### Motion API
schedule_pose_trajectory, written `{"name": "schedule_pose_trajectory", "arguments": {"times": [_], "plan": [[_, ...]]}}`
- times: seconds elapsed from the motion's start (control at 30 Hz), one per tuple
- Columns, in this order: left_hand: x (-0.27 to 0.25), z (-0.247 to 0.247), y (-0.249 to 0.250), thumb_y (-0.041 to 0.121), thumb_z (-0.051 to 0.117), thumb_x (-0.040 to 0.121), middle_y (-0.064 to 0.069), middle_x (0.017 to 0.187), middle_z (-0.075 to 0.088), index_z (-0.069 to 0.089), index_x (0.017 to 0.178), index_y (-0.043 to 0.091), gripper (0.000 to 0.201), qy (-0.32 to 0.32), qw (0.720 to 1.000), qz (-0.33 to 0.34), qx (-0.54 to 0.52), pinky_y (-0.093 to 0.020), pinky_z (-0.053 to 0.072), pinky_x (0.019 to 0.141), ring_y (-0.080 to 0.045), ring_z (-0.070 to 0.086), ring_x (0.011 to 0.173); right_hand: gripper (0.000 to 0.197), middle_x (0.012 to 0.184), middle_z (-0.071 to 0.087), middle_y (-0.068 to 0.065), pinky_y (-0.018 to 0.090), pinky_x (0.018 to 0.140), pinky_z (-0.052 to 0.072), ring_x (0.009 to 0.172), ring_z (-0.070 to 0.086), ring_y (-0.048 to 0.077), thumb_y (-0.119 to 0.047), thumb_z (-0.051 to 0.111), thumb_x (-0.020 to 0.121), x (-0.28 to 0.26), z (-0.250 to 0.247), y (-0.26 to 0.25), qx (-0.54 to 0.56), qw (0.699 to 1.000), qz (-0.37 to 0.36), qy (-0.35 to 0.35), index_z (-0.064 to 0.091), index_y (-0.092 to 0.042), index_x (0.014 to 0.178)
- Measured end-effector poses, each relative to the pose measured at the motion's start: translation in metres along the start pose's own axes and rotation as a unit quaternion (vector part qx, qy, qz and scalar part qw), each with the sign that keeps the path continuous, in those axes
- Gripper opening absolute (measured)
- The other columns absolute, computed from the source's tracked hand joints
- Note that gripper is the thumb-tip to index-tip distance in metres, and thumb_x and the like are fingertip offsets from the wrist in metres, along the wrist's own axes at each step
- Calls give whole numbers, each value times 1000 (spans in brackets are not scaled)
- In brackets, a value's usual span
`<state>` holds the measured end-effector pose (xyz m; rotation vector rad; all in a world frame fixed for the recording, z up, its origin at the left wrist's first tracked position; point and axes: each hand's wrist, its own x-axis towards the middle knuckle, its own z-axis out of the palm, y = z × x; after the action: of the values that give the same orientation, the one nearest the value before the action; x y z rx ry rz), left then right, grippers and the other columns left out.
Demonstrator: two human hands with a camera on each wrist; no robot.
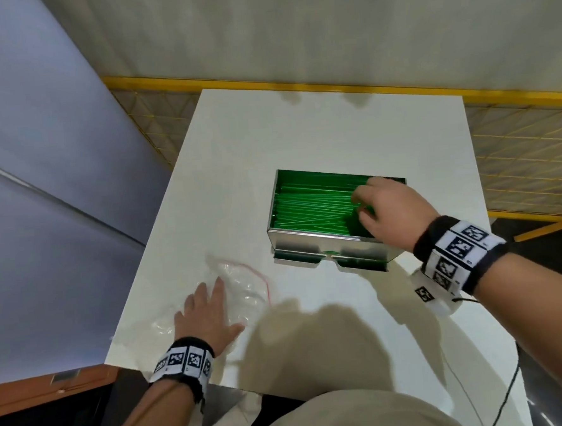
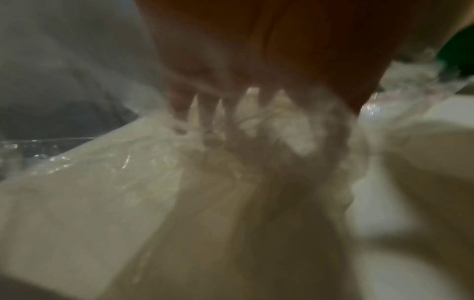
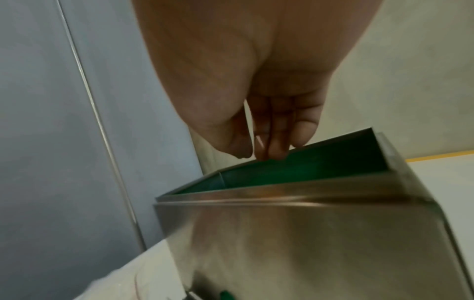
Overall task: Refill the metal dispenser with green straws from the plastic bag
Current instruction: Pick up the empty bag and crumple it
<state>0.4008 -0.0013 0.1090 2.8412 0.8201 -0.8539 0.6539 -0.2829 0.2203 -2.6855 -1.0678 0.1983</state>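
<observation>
The metal dispenser (image 1: 327, 243) stands open-topped on the white table (image 1: 301, 129), filled with green straws (image 1: 312, 207) lying lengthwise. My right hand (image 1: 361, 204) reaches over its right end, fingertips down on the straws. In the right wrist view the right hand (image 3: 259, 150) shows its fingers (image 3: 277, 142) straight and close together at the dispenser (image 3: 295, 233) rim, nothing seen between them and the thumb. The clear plastic bag (image 1: 244, 287) with a red zip line lies crumpled at front left; no straws show inside. My left hand (image 1: 212, 302) rests flat on it, fingers spread. The blurred left wrist view shows fingers (image 2: 205, 113) on the bag (image 2: 128, 162).
A yellow-framed mesh barrier (image 1: 516, 152) runs behind and to the right of the table. A grey wall panel (image 1: 39, 161) rises on the left. A thin black cable (image 1: 511, 389) hangs from my right wrist past the table's front right edge.
</observation>
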Motion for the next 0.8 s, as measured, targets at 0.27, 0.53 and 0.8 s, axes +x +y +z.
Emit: {"name": "schedule_pose_trajectory", "arguments": {"times": [0.27,0.53,0.8], "plan": [[-1,-12,-25,6,45,91,-8,104,65,58,125,19,39,73,962,31,-260,-33,48,82,-31,64,96,13,73,58,-6,32,57,47,65,55,18,-25,53,88,-61,-1,-62,10,993,-108,-40,62,-20,81],[-29,-120,-8,11,62,85,1,78,70,74,73,28,24,142,591,12,-794,-28,55,62,-25,64,77,110,148,46,-4,27,93,47,106,53,4,-83,62,65,-19,3,-167,208,947,-24,-242,12,-38,153],[-41,-144,-25,48,65,74,-15,98,67,75,81,19,32,77,545,109,-828,-49,48,94,-28,64,93,17,80,65,16,28,49,54,52,67,19,6,58,90,22,15,-219,557,800,156,-160,61,-9,98]]}}
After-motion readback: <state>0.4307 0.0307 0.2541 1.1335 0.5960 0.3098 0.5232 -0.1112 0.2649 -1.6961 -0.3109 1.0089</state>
